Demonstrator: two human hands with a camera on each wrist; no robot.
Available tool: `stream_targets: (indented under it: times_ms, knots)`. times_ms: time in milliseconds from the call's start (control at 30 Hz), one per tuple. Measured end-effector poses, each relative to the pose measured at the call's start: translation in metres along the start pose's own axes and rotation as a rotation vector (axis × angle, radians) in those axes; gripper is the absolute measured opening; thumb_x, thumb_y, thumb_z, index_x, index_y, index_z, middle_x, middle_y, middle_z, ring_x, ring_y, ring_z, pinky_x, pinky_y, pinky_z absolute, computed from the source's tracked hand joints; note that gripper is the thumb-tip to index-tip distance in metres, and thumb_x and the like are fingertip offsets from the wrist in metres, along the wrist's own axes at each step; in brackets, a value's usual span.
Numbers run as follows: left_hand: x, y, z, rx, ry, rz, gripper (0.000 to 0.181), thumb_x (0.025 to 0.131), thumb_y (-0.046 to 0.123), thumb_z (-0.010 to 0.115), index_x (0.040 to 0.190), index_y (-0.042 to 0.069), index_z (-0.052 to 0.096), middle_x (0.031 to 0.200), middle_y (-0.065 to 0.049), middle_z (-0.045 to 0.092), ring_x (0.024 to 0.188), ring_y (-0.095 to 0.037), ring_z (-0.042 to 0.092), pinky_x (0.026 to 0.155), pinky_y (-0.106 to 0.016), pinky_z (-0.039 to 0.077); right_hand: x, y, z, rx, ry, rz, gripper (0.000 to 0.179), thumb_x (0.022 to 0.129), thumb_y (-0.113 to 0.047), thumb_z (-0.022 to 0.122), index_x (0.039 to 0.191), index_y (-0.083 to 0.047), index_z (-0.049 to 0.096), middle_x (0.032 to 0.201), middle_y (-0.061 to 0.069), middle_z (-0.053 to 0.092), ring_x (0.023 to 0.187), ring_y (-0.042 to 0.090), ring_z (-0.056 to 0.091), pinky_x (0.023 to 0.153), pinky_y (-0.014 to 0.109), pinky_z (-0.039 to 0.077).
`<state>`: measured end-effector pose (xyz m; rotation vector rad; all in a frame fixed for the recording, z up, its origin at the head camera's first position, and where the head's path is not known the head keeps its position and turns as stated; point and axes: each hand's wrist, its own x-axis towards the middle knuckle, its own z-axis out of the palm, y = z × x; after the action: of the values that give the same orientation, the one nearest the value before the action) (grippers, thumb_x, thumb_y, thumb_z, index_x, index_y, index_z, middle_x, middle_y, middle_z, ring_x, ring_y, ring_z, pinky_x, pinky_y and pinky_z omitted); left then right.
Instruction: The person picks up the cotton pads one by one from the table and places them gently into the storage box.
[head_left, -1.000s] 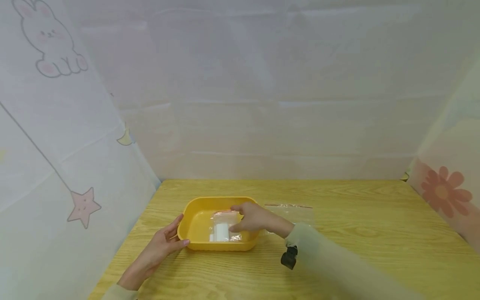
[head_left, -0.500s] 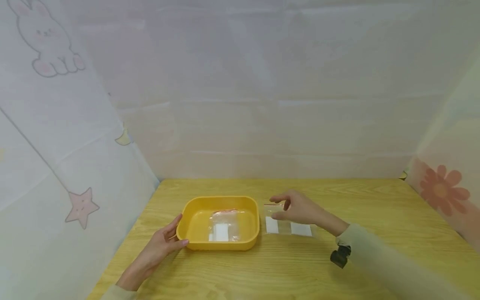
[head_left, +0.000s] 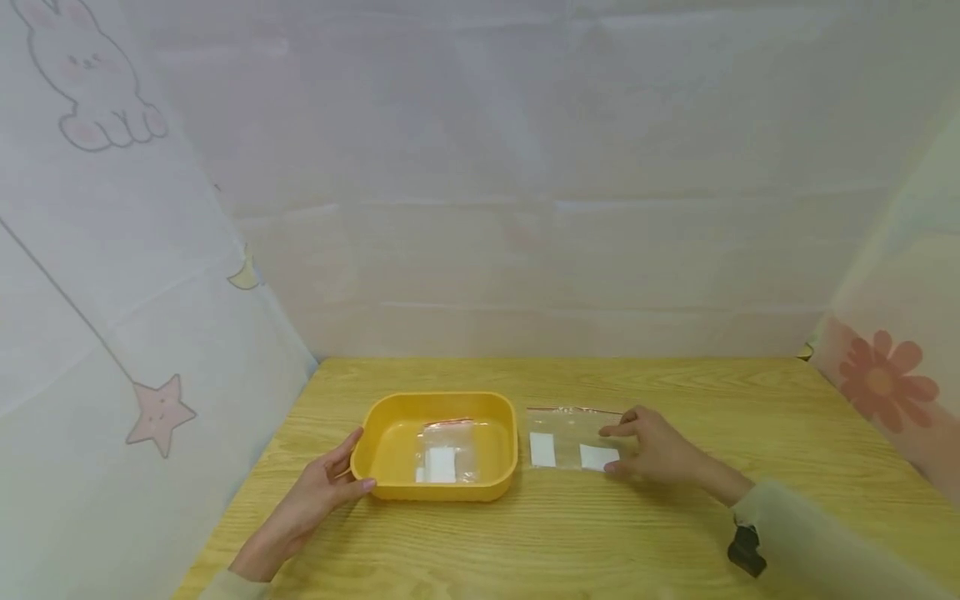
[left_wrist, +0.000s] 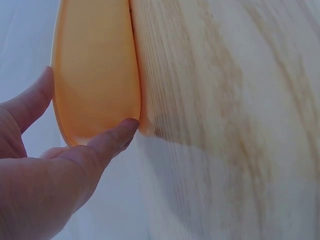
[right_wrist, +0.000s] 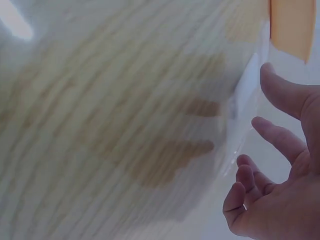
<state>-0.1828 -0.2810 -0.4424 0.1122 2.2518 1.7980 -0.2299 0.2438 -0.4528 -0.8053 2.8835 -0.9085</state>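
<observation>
A yellow plastic basin (head_left: 431,492) stands on the table, holding a clear zip bag (head_left: 459,450) with a red seal and white pieces inside. My left hand (head_left: 315,496) grips the basin's left end, thumb by the front corner and fingers along the side; the left wrist view shows that hand (left_wrist: 65,160) at the basin wall (left_wrist: 95,75). Right of the basin lies a second clear zip bag (head_left: 567,437), two white rectangles showing in it. My right hand (head_left: 663,450) is at this bag's right edge, thumb and fingers spread apart, also in the right wrist view (right_wrist: 280,165).
The wood-grain table (head_left: 525,550) runs back to a pale cloth backdrop (head_left: 562,250). Printed side cloths carry a star (head_left: 162,415) at left and a red flower (head_left: 885,379) at right.
My right hand has left the bag inside the basin and moved right, over the second bag, to its right edge. The left hand stays on the basin.
</observation>
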Motion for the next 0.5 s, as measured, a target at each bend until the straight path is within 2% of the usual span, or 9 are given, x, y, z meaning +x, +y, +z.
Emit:
stream_targets:
  times_ms: [167,333,500]
  knots:
    - [-0.001,0.002,-0.001,0.011,-0.003,-0.004,0.087,0.102,0.009,0.072,0.169,0.006,0.018,0.172,-0.019,0.016,0.151,-0.046,0.031,0.110,-0.044,0.048,-0.005,0.008,0.004,-0.039,0.051,-0.055,0.048,0.080,-0.025,0.094,0.121,-0.003,0.079,0.106,0.012,0.056,0.089,0.024,0.045,0.069,0.034,0.036]
    - [-0.001,0.003,0.000,0.008,0.000,-0.009,0.087,0.101,0.009,0.073,0.168,0.004,0.018,0.172,-0.019,0.016,0.151,-0.046,0.031,0.111,-0.045,0.047,-0.009,0.016,0.003,-0.041,0.058,-0.037,0.045,0.078,-0.023,0.095,0.118,-0.006,0.081,0.108,0.014,0.056,0.090,0.026,0.046,0.068,0.034,0.038]
    - [-0.001,0.002,0.000,0.000,0.004,-0.011,0.087,0.101,0.008,0.073,0.169,0.005,0.018,0.172,-0.020,0.016,0.150,-0.046,0.032,0.110,-0.043,0.049,-0.010,0.023,0.001,0.009,0.040,-0.024,0.049,0.081,-0.024,0.094,0.123,-0.004,0.078,0.109,0.014,0.055,0.093,0.028,0.046,0.072,0.038,0.039]
